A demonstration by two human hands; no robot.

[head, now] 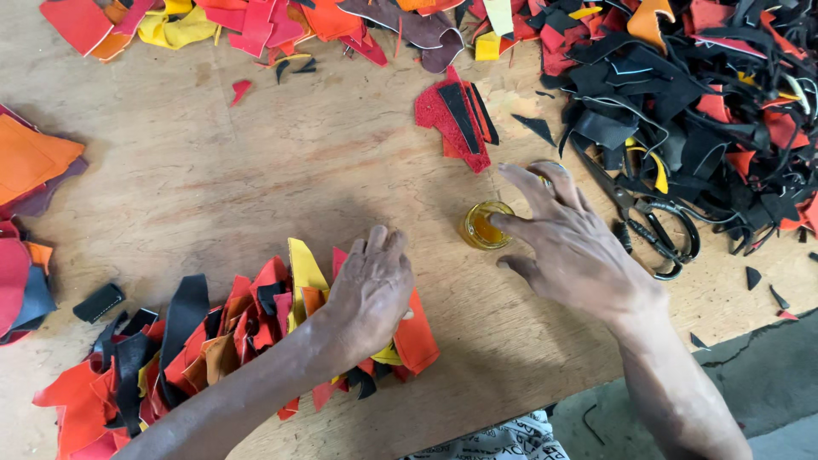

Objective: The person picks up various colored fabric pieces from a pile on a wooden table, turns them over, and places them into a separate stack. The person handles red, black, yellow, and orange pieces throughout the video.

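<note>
My left hand (371, 290) lies palm down on a fanned row of red, orange, yellow and black leather pieces (213, 336) at the near edge of the wooden table (256, 170). My right hand (567, 243) hovers with fingers spread beside a small glass jar of yellow-orange glue (486, 226), its index fingertip at the jar's rim. It holds nothing. A small stack of red and black cut pieces (456, 119) lies just beyond the jar.
Black scissors (652, 226) lie right of my right hand, against a big heap of black and red scraps (690, 94). More red and yellow offcuts (256, 21) line the far edge. Orange and red sheets (30, 162) sit at the left. The table's edge (733, 328) runs near right.
</note>
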